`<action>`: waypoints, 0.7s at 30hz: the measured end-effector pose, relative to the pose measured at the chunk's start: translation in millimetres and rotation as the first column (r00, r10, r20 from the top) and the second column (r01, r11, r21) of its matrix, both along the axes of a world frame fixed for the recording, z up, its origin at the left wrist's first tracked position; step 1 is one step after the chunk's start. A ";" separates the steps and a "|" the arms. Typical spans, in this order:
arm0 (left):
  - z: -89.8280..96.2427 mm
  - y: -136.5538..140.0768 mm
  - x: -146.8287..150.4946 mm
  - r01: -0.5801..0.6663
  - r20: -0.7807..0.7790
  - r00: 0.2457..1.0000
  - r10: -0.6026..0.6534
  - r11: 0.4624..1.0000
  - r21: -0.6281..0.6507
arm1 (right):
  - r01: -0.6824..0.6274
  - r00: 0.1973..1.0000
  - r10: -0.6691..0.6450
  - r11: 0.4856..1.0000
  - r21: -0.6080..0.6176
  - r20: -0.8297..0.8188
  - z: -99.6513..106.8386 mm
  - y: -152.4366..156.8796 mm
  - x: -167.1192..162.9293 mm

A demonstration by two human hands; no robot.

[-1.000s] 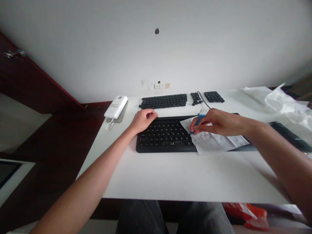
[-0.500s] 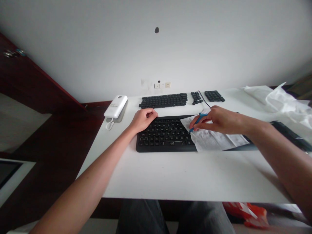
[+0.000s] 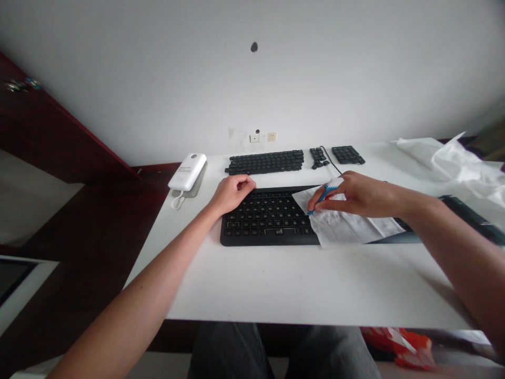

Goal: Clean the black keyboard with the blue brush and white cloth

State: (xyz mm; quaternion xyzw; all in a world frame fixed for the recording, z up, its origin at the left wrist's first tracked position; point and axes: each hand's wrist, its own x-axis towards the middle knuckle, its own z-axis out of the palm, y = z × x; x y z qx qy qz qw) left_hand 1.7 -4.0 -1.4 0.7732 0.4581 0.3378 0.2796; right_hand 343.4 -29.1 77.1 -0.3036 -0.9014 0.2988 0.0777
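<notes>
A black keyboard (image 3: 272,239) with its keycaps off lies on the table, its bare switches showing. At its upper left corner my left hand (image 3: 232,192) rests with curled fingers, holding it there. A white cloth (image 3: 355,229) covers most of its right part. My right hand (image 3: 351,192) is over the cloth, closed on a slim blue cleaning brush (image 3: 325,193). White bristles (image 3: 335,182) point up and away from me, while the narrow blue tip points down at the switches beside the cloth's left edge.
Behind the keyboard lie removed keycaps in groups: a large block (image 3: 264,162), a small cluster (image 3: 317,158) and a number pad block (image 3: 347,155). A white power bank (image 3: 187,172) is at the left. Crumpled white wrapping (image 3: 461,163) and a black panel (image 3: 469,216) lie at the right.
My right hand and the brush have shifted very slightly to the right, and the brush has tilted a little. The left hand stays on the keyboard's corner.
</notes>
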 end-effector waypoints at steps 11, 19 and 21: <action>1.3 -0.3 0.4 -0.003 0.003 1.000 0.003 1.000 -0.002 | 0.030 1.000 -0.029 0.999 -0.035 0.011 1.7 -2.8 -2.7; 1.0 -0.3 0.4 0.002 0.006 1.000 -0.002 1.000 -0.004 | 0.044 0.999 -0.043 0.996 -0.076 0.004 4.2 -4.8 -4.1; 1.2 -0.4 0.4 0.000 0.005 1.000 0.000 1.000 -0.005 | 0.035 0.999 -0.035 0.996 -0.083 0.004 3.9 -4.7 -3.6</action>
